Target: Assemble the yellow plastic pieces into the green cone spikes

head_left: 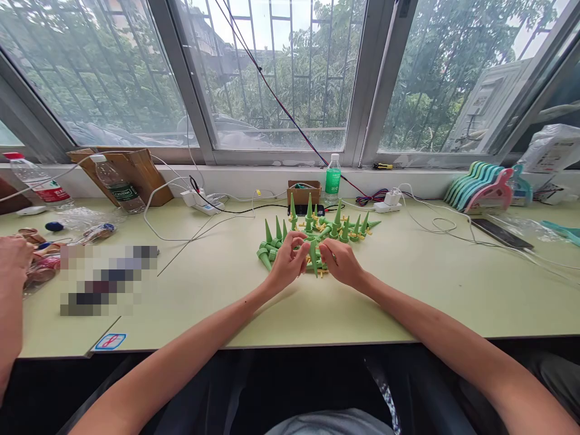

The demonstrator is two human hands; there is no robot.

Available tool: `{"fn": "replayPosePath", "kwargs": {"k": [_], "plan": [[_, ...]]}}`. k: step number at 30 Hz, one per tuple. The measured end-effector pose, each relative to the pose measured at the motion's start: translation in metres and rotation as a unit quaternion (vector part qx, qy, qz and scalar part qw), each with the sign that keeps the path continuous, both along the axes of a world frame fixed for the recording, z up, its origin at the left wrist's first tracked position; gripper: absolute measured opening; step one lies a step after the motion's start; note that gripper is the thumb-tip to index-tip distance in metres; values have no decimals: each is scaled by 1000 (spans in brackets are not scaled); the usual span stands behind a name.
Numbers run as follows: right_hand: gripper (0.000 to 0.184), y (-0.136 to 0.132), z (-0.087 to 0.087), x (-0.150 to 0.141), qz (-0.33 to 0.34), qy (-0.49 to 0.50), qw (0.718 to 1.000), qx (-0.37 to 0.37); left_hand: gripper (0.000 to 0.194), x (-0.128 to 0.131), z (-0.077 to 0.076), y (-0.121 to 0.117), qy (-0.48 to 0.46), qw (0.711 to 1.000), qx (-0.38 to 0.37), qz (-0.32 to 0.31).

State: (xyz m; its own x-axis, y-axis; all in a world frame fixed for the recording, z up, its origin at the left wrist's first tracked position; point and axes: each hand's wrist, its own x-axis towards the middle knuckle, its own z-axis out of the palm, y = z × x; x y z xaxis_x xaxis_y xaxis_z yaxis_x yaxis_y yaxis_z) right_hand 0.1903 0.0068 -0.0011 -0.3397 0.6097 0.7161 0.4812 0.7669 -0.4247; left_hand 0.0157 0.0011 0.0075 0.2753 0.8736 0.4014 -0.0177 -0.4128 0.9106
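A green plastic watering spike (313, 258) points downward between my two hands, above the near side of a pile of similar ones. My left hand (289, 261) is closed, pinching the spike near its wide upper end. From the other side, my right hand (341, 260) is closed with curled fingers beside the spike's top; whatever its fingertips grip is hidden. Behind and around the hands are several green spikes (338, 222), some upright on their caps, others lying down. Small yellow valve pieces (322, 273) show among them.
A green-labelled bottle (333, 179) and a small cardboard box (303, 192) stand behind the pile. White cables and a power strip (208, 205) lie to the left. At right are a phone (502, 234) and hangers (480, 187). Another person's hand (13, 260) is at far left.
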Motion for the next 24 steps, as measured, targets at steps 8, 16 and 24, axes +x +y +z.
{"fn": "replayPosePath", "kwargs": {"k": [8, 16, 24], "plan": [[37, 0, -1, 0, 7, 17, 1000, 19, 65, -2, 4, -1, -3, 996, -84, -24], [31, 3, -4, 2, 29, -6, 999, 32, 76, -4, 1, 2, -2, 985, -151, -81], [29, 3, -4, 3, 34, -19, 998, 41, 73, -9, 1, 6, -8, 974, -189, -124]]}}
